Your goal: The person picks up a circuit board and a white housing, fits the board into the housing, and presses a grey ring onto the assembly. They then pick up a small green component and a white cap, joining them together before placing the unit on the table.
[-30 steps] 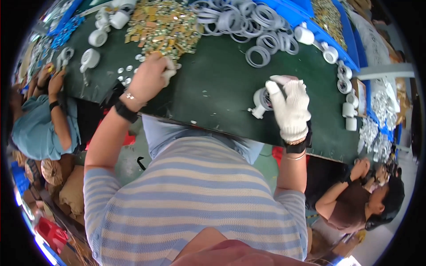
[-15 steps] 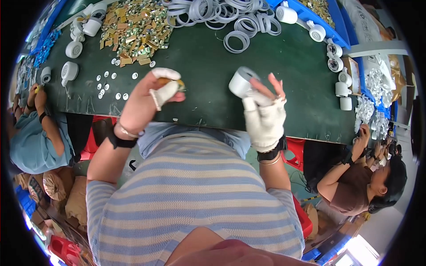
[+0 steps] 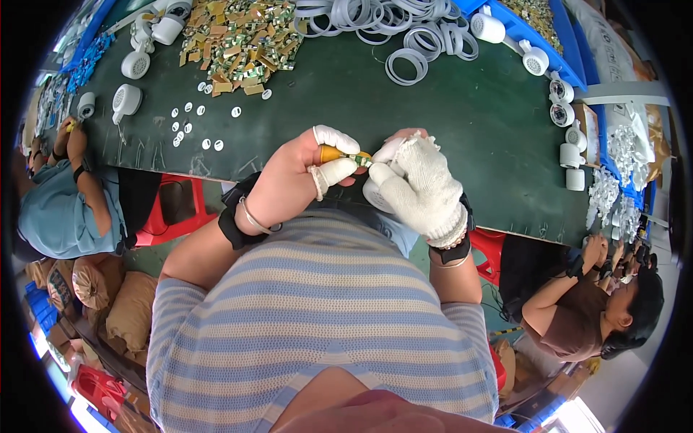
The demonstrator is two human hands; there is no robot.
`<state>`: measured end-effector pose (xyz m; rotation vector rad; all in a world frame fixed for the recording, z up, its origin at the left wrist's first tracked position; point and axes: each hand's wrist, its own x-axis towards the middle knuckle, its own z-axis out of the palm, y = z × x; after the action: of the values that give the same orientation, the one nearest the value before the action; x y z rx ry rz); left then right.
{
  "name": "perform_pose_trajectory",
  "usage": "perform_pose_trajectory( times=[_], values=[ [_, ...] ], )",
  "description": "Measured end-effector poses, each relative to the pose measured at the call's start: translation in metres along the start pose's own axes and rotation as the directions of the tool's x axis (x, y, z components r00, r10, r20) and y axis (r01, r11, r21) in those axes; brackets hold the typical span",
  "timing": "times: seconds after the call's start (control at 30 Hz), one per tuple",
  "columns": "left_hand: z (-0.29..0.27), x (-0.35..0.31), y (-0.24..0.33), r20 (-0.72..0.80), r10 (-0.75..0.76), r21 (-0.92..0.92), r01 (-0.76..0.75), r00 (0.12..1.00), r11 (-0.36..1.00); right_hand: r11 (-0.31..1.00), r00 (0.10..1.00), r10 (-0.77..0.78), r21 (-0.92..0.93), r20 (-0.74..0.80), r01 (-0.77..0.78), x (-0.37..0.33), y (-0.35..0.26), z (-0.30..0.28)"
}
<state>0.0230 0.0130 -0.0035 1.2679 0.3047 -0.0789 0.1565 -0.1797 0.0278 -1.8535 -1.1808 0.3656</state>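
Observation:
My left hand (image 3: 283,182), with white coverings on thumb and forefinger, pinches a small green circuit board (image 3: 360,161) that has an orange-brown part (image 3: 331,154) on it. My right hand (image 3: 424,186) wears a white knit glove with some fingertips bare. Its thumb and forefinger meet the board's right end, and whether they grip it is hard to make out. A white cylindrical housing (image 3: 377,198) is tucked under the gloved fingers, mostly hidden by them. Both hands are close together over the table's near edge.
Loose circuit boards (image 3: 242,43) lie heaped at the far left of the green table (image 3: 325,94). Several white round discs (image 3: 206,144) are scattered nearer. Grey rings (image 3: 406,67) are piled at the back. White housings (image 3: 570,155) line the right side. A person (image 3: 577,310) sits at right, another (image 3: 68,209) at left.
My hands have come together. The left moved right with the circuit board; the right moved left and turned, bringing the white housing down beneath its fingers. The whole view has shifted slightly.

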Motion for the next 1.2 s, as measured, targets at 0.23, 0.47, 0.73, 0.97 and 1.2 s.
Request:
perform_pose_trajectory(
  times=[0.23,0.47,0.73,0.97,1.2],
  values=[
    [-0.001,-0.003,-0.005,0.008,0.007,0.077,-0.008,1.000,0.997,0.989,0.993,-0.112,-0.102,-0.040,0.108,0.002,0.007,0.005],
    [0.003,-0.005,0.000,0.091,-0.038,-0.004,0.039,0.995,0.999,0.996,0.998,0.010,0.089,0.061,-0.015,0.000,0.012,-0.003],
    [0.002,-0.008,0.003,0.074,-0.041,-0.005,0.041,0.996,0.999,0.993,0.997,-0.031,-0.113,0.074,0.040,0.000,0.000,-0.008],
    [0.005,-0.015,-0.002,0.039,0.339,0.456,-0.319,0.940,0.831,0.968,0.969,-0.167,-0.158,0.179,0.196,0.014,0.001,-0.007],
    [-0.022,-0.037,0.037,0.027,0.348,0.444,-0.323,0.937,0.836,0.977,0.986,-0.136,-0.154,0.092,0.149,0.017,-0.027,0.006]
  ],
)
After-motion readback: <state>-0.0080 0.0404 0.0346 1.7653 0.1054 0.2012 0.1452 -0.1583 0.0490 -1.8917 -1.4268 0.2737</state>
